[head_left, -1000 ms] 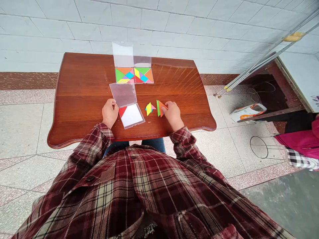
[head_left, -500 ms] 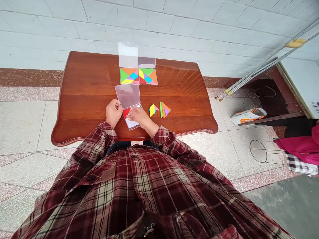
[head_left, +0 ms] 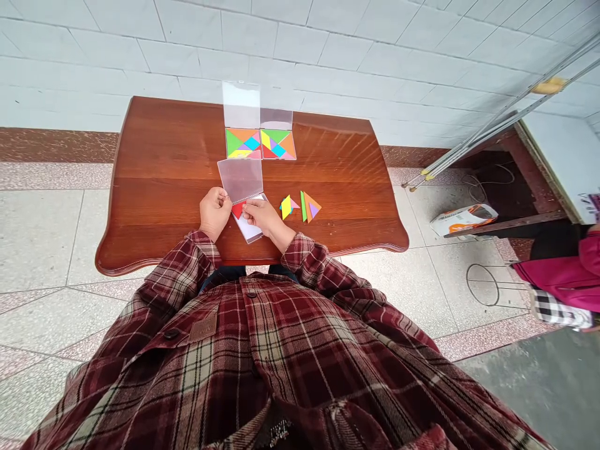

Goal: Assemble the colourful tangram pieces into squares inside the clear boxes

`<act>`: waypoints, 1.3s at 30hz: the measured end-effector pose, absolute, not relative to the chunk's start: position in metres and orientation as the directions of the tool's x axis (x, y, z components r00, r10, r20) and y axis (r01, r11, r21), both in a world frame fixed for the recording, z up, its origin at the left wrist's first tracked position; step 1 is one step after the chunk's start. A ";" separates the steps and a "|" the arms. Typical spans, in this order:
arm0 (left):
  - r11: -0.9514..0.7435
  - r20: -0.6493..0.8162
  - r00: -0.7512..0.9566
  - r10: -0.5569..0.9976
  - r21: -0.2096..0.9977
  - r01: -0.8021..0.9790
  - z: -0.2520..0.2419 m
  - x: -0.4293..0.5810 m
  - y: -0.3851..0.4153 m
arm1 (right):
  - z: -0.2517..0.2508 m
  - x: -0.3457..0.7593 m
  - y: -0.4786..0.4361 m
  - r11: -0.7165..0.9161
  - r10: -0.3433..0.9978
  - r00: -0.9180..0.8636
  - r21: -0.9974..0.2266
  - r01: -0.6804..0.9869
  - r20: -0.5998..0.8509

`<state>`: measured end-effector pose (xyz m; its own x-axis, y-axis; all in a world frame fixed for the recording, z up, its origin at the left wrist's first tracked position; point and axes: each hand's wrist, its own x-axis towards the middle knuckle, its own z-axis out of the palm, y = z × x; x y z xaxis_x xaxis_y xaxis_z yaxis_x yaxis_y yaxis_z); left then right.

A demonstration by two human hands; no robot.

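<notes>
The left hand (head_left: 214, 212) closes on the edge of an open plastic case (head_left: 250, 231) near the tabletop's (head_left: 164, 150) front edge, and the right hand (head_left: 262, 217), just beside it, pinches a red piece (head_left: 239, 209) inside. A slip could snap the hinged lid (head_left: 240, 180) down or scatter the loose tangram pieces (head_left: 300, 207) to the right.

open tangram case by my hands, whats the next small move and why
Probably move the loose orange triangle from the polished wooden table into the open tangram case with your right hand, while your left hand holds the clear plastic lid. The case shows only a red triangle on white, though your hand hides part, and the two cases beyond look full.
</notes>
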<state>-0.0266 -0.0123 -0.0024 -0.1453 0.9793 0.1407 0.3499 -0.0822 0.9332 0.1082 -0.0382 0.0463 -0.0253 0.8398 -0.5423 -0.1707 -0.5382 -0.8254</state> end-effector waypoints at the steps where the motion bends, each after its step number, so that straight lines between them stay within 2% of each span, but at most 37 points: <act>1: -0.083 0.139 -0.140 0.980 0.934 0.346 -0.003 -0.027 -0.012 | 0.044 0.108 -0.036 -0.528 0.848 -0.015 -0.842 -0.116 -0.530; 4: -0.103 0.153 -0.125 0.980 0.936 0.338 -0.004 -0.027 -0.013 | 0.039 0.108 -0.032 -0.472 0.881 0.012 -0.878 0.082 -0.472; 7: -0.106 0.155 -0.116 0.981 0.933 0.345 -0.004 -0.027 -0.012 | 0.040 0.108 -0.033 -0.349 0.924 -0.012 -0.856 0.381 -0.382; 11: -0.102 0.149 -0.115 0.982 0.935 0.340 -0.003 -0.027 -0.012 | 0.051 0.110 -0.044 0.012 0.981 -0.138 -0.675 0.737 -0.134; 14: -0.109 0.152 -0.108 0.982 0.938 0.329 -0.003 -0.027 -0.011 | 0.059 0.113 -0.052 0.178 0.960 -0.261 -0.507 0.844 -0.097; 18: -0.107 0.148 -0.110 0.983 0.943 0.314 -0.005 -0.028 -0.011 | 0.062 0.120 -0.051 0.359 0.886 -0.441 -0.388 0.849 -0.145; 23: -0.127 0.165 -0.100 0.981 0.942 0.311 -0.005 -0.028 -0.010 | 0.062 0.126 -0.036 0.533 0.799 -0.573 -0.226 0.815 -0.181; 29: -0.125 0.163 -0.090 0.983 0.936 0.328 0.001 -0.029 -0.011 | 0.055 0.132 -0.021 0.724 0.672 -0.726 -0.075 0.686 -0.148; 34: -0.132 0.172 -0.086 0.981 0.929 0.347 -0.002 -0.031 -0.010 | 0.052 0.137 -0.017 0.825 0.558 -0.822 -0.030 0.564 -0.108; 37: -0.133 0.168 -0.072 0.983 0.928 0.349 -0.004 -0.031 -0.009 | 0.049 0.138 -0.013 0.824 0.564 -0.822 -0.014 0.567 -0.082; 39: -0.124 0.159 -0.076 0.984 0.932 0.339 -0.004 -0.031 -0.009 | 0.046 0.139 -0.011 0.820 0.566 -0.820 -0.046 0.571 -0.083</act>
<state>-0.0309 -0.0093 -0.0043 -0.0762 0.9843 0.1590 0.3391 -0.1244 0.9325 0.1387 -0.0111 0.0457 -0.8201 0.5663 -0.0825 0.5708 0.8198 -0.0457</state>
